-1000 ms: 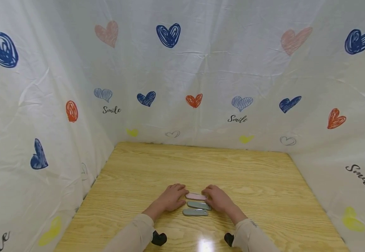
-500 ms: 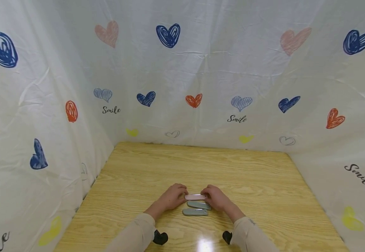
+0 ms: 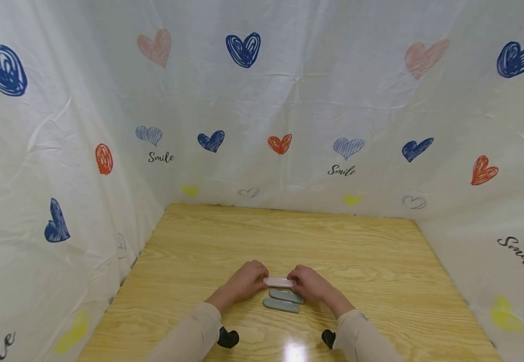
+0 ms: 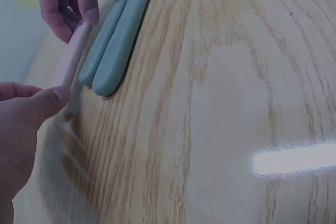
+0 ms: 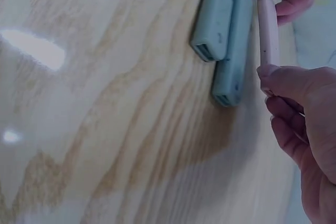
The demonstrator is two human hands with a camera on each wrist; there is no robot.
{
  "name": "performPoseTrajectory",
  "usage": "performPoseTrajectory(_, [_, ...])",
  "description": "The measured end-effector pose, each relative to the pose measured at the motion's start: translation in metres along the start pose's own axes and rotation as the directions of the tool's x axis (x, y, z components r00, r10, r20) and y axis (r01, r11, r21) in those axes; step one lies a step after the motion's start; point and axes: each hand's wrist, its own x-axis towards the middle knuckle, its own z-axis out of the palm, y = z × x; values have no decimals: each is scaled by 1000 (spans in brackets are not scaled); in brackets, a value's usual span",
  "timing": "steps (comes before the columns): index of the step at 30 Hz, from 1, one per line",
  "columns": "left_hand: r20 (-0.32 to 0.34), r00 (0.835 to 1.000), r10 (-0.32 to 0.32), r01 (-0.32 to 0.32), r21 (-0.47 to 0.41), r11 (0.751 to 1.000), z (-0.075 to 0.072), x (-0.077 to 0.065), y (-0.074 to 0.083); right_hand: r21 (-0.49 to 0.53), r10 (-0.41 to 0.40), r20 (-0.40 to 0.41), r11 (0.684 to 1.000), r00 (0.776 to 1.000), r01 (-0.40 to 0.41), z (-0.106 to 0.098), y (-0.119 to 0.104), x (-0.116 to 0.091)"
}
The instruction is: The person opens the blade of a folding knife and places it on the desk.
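Observation:
A slim pink case (image 3: 278, 282), shaped like a folded pocketknife, spans between both hands. My left hand (image 3: 246, 280) pinches its left end between thumb and fingers; my right hand (image 3: 313, 285) pinches the other end. In the right wrist view, the pink case (image 5: 268, 32) stands on edge beside the green ones, its right tip partly covered by fingers. Closer to me, two grey-green cases of the same shape lie side by side on the table: the far one (image 3: 286, 296) and the near one (image 3: 281, 305). Their right ends show slots in the right wrist view.
The wood-grain table (image 3: 357, 251) reaches back to a white curtain (image 3: 307, 115) printed with hearts, which also hangs along both sides. Light glares off the tabletop near the front. A dark patch shows below each pale sleeve (image 3: 189, 334).
My fingers have closed on both ends of the pink case and it has turned up and shifted slightly left. The near green case's right end has swung toward me.

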Motion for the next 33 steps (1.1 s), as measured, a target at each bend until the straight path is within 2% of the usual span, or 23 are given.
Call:
performPoseTrajectory(5, [45, 995, -88, 91, -59, 994, -8, 0, 2, 23, -23, -19, 999, 1000, 23, -9, -1, -1])
performPoseTrajectory(11, [93, 986, -141, 151, -109, 983, -14, -4, 6, 34, -44, -25, 998, 999, 45, -12, -3, -6])
performPoseTrajectory(15, [75, 989, -128, 137, -134, 981, -22, -5, 11, 41, -93, -78, 995, 993, 96, -16, -6, -11])
performPoseTrajectory(18, [33, 996, -86, 90, -134, 987, -26, -4, 12, 40, -122, -112, 991, 986, 127, -20, -9, -12])
performPoseTrajectory(22, [-8, 999, -42, 41, -134, 990, -30, -4, 12, 47, -118, -115, 991, 986, 124, -24, -13, -11])
performPoseTrajectory(25, [5, 998, -58, 58, -214, 975, -29, -4, 10, 30, -110, -117, 993, 987, 114, -24, -15, -11])
performPoseTrajectory(27, [33, 995, -97, 102, -317, 943, -28, -4, 9, 15, -112, -125, 993, 986, 115, -23, -15, -10])
performPoseTrajectory(28, [44, 992, -122, 130, -379, 916, -26, -4, 8, 10, -114, -131, 993, 985, 117, -23, -16, -10])
performPoseTrajectory(31, [66, 974, -215, 214, -568, 795, -22, -3, 7, 20, -116, -149, 993, 982, 120, -22, -16, -8])
performPoseTrajectory(33, [73, 958, -279, 253, -673, 695, -19, -2, 7, 36, -112, -159, 992, 981, 119, -23, -17, -7])
